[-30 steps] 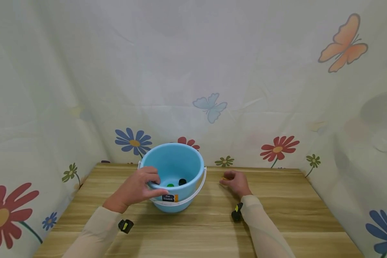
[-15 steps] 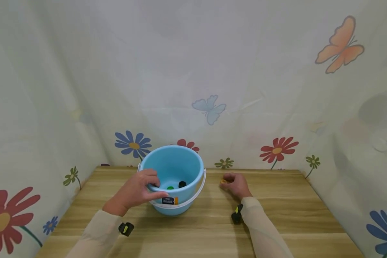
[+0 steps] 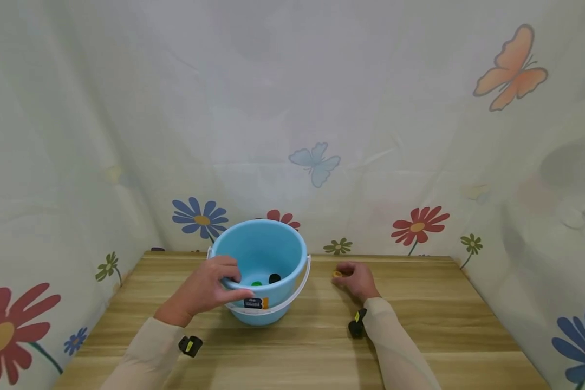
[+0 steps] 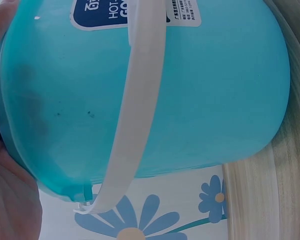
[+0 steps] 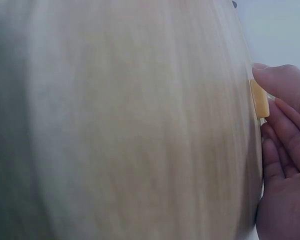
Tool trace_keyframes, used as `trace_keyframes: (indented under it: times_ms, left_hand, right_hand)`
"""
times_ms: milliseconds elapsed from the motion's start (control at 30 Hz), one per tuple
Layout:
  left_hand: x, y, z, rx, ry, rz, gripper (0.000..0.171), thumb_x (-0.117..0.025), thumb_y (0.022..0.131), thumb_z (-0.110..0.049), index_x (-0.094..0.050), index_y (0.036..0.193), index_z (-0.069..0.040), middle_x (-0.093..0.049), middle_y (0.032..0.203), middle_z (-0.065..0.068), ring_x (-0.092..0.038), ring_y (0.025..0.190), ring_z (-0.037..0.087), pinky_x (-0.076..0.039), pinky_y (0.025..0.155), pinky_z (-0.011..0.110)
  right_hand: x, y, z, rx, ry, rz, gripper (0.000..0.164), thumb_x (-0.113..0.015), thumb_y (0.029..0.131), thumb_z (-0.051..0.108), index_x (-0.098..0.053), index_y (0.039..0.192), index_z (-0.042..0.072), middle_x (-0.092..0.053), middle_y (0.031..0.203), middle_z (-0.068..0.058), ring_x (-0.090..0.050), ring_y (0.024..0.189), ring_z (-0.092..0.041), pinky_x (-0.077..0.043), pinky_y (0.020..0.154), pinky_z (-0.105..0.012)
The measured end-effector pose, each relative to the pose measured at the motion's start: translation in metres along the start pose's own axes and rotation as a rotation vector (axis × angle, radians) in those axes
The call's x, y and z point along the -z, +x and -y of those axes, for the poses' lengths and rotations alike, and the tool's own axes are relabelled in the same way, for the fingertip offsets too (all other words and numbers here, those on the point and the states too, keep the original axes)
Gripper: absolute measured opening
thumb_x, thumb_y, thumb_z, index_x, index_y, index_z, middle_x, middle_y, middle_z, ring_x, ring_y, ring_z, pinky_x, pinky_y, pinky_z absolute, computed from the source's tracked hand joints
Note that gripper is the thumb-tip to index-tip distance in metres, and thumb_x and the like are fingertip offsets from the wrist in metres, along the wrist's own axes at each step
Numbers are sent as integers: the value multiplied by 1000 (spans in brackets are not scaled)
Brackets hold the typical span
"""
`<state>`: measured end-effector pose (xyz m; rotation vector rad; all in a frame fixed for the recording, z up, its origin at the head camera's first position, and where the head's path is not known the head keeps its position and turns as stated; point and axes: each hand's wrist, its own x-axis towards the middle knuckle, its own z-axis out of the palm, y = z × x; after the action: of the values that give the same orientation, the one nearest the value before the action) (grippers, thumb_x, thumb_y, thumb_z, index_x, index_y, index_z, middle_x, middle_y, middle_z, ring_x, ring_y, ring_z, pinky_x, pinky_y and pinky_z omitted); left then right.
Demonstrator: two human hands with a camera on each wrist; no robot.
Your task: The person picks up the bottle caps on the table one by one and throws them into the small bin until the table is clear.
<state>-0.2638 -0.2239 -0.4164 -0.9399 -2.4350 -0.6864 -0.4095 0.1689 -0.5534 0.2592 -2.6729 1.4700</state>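
Note:
A light blue bucket [image 3: 273, 311] with a white handle [image 4: 138, 100] stands left of centre on the wooden table. My left hand [image 3: 206, 287] grips its near left rim, thumb outside and fingers over the edge. Inside, on the bottom, lie a small black round piece [image 3: 274, 278] and a small green one [image 3: 257, 284]. To the right of the bucket, my right hand [image 3: 357, 280] pinches a small yellow cap [image 3: 337, 274] at the tabletop. In the right wrist view the thumb and fingers meet around that yellow cap [image 5: 260, 98], low against the wood.
The wooden tabletop [image 3: 419, 319] stretches around the bucket and both hands. A pale curtain [image 3: 253, 97] printed with flowers and butterflies encloses the table at the back and sides. Each wrist wears a small black device, such as the right one [image 3: 357, 323].
The yellow cap has turned in my right fingers, so more of its round face shows. My left hand and the bucket hold still; the head view has shifted slightly.

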Motion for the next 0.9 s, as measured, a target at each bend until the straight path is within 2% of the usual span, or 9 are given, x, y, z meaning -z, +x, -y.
trace_keyframes:
  times_ms: [533,767,900]
  left_hand:
    - [-1,-3,2,-4,29,-12,32,-87,76,-50,-63,72,-30,-50,77,-19,-46,76,0,-48,71,26]
    - [0,-2,-1,7,35,-4,31,-88,76,-50,-64,73,-29,-55,76,-13,-47,77,1,-49,71,26]
    - [-1,-1,-1,8,37,-3,31,-88,76,-50,-65,73,-29,-54,76,-15,-48,77,0,-49,72,26]
  right_hand:
    - [-3,-2,4,-37,21,2,33,-86,79,6,-75,110,2,-76,111,-11,-70,109,-28,-52,100,-48]
    - [-4,0,2,-22,18,-11,30,-85,79,4,-75,108,2,-77,108,-11,-71,106,-29,-54,96,-48]
    - [-3,0,0,-22,13,-24,29,-85,79,4,-76,107,3,-77,107,-11,-71,107,-29,-54,97,-48]
